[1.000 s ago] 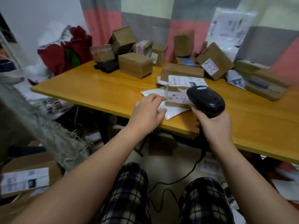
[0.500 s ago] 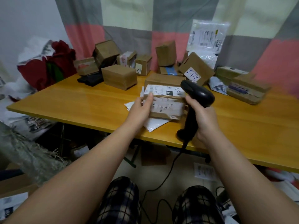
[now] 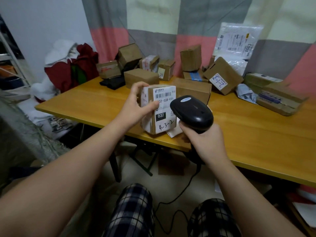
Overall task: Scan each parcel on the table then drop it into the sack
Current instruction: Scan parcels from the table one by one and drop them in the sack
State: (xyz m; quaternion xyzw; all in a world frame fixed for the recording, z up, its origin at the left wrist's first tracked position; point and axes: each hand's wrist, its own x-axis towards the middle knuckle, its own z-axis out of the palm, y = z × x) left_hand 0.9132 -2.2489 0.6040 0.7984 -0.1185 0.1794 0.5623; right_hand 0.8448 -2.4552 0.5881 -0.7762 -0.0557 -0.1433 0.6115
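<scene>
We grip a taped cardboard parcel upright in our left hand, with the thumb laid across its labelled face and the fingers curled over its top far corner. The label faces us and shows a barcode, a black "032" patch and a handwritten "4-3-2". The parcel's lower end sits at the near edge of the wooden table; we cannot tell whether it rests there.

Our right hand is wrapped tight around the grip of a black barcode scanner. The scanner's head is just right of the left hand and overlaps the label's right edge. A flat white envelope pokes out between the two hands, under the parcel. The scanner's black cable trails from below the right hand to the floor.

Beyond both hands, more cardboard boxes crowd the far side of the table, one marked "2-1-3" beyond the right hand. Left of our left arm, below table level, hangs the frayed grey woven sack.
</scene>
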